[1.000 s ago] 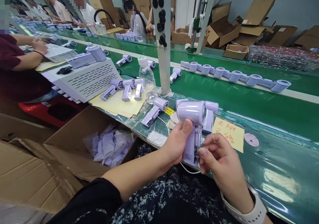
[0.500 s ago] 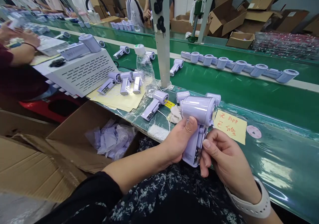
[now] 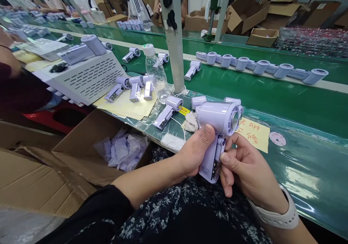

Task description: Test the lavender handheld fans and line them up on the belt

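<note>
A lilac handheld fan (image 3: 217, 121) with a barrel head and a folding handle is upright over my lap. My left hand (image 3: 194, 153) is wrapped round its handle from the left, thumb resting under the barrel. My right hand (image 3: 244, 168) grips the handle's right side, thumb pressed on its front edge. The barrel's opening faces right. Behind it, on the bench edge, two more fan heads (image 3: 199, 101) poke up beside a yellow handwritten note (image 3: 254, 135).
A green conveyor belt (image 3: 244, 99) carries a row of fans (image 3: 261, 67). A water bottle (image 3: 154, 72), a white post (image 3: 175, 48), a white vented box (image 3: 84, 77) and three fans on yellow paper (image 3: 133, 90) lie left. An open carton (image 3: 89, 153) holds plastic bags. Other people work along the line.
The fan has turned so its barrel opening faces more to the right, and my right thumb slid lower on the handle. The camera has tipped slightly downward.
</note>
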`<state>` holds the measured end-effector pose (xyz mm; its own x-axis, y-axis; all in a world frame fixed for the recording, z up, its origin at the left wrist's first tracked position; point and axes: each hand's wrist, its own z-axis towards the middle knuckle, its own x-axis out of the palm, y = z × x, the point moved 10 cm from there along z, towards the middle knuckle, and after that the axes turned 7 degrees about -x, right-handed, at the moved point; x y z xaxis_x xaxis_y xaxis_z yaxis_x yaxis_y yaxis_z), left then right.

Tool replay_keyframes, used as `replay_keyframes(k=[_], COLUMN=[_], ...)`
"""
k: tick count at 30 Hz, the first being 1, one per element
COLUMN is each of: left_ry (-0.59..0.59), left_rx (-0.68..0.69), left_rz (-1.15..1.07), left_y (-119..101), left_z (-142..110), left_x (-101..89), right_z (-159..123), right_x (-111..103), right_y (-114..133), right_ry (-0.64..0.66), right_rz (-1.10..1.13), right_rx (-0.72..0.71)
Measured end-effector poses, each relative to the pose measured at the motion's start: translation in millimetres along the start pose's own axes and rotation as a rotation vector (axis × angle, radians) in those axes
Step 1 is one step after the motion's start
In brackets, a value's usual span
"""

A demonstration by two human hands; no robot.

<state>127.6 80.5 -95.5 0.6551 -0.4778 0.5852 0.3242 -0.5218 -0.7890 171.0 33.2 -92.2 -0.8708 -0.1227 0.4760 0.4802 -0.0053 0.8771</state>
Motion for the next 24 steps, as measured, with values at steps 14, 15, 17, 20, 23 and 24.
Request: replay_keyframes(k=[14, 15, 17, 20, 23, 24], left_ry=[-0.002, -0.008, -0.009, -0.002, -0.007, -0.008], left_rx=[0.014, 0.022, 0.026, 0.024, 0.051, 0.058], left_rz=[-0.009, -0.002, 0.013, 0.035, 0.055, 0.059], left_y=[-0.1, -0.7, -0.8, -0.1, -2.2, -2.8], left_z=[-0.9, -1.4, -2.2, -3.2, -4.2, -4.4], left_x=[-4.1, -4.6, -4.6, -3.9, -4.3, -4.4], right_z=[-4.5, -4.5, -4.6, -5.1, -6.0, -6.2], right_x=[0.8, 0.4, -0.2, -0.9, -1.8, -2.0], right_y=[-0.7, -0.5, -0.4, -0.5, -2.1, -2.3], right_ry=[-0.007, -0.016, -0.030, -0.036, -0.034, -0.033], right_rz=[-0.044, -0.055, -0.074, -0.081, -0.090, -0.092], right_rx=[-0.044, -0.047, -0.045, -0.040, -0.018, -0.013])
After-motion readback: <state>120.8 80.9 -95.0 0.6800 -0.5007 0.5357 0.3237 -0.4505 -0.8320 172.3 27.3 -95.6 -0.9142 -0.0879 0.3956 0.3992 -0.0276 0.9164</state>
